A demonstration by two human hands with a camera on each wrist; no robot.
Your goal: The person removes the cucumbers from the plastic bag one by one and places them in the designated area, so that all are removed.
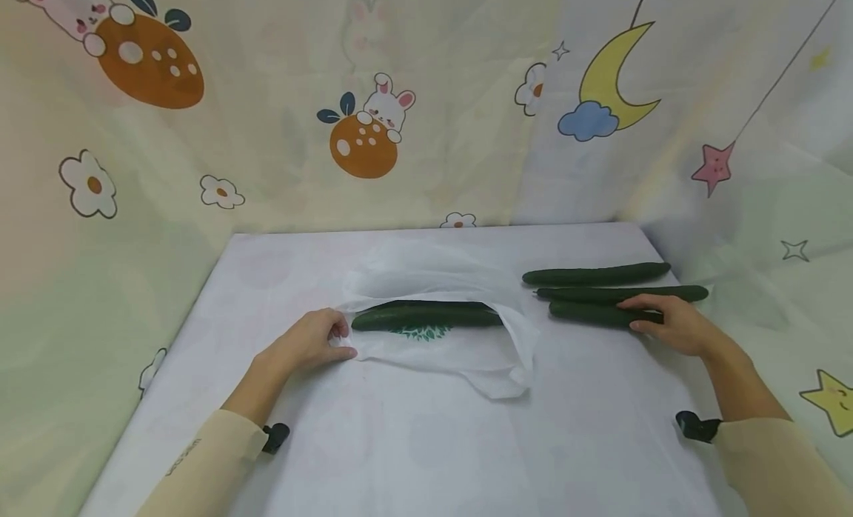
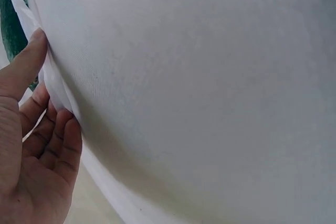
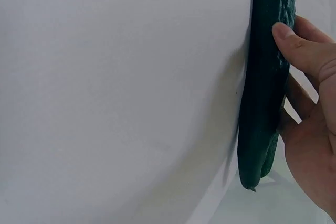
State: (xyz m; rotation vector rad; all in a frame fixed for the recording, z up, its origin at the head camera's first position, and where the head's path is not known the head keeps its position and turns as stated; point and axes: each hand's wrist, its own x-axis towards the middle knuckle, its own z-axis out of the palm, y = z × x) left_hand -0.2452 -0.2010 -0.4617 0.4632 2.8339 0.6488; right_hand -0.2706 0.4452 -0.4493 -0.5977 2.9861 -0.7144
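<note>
Dark green, the near cucumber (image 1: pixel 578 312) lies at the right of the tabletop (image 1: pixel 413 454), clamped between the thumb and fingers of the right hand (image 1: pixel 676 328). The grip sits towards its right end, seemingly because that is the handiest part to reach. Just beyond lie the middle cucumber (image 1: pixel 586 295) and the far cucumber (image 1: pixel 596 275), roughly parallel, perhaps so each can be picked up singly.

Well to the left, another cucumber (image 1: pixel 429 317) rests in the gaping mouth of a white bag (image 1: pixel 433 360), above a leafy print (image 1: pixel 421 332). The left hand (image 1: pixel 308 341) pinches the bag's left edge, probably to steady the thin material.

The left wrist view shows its thumb on one side of that edge and fingertips tucked against the other, which the head view makes hard to read. The right wrist view adds the near cucumber's bumpy skin; only the head view takes in the patterned cloth (image 1: pixel 460 147) behind
</note>
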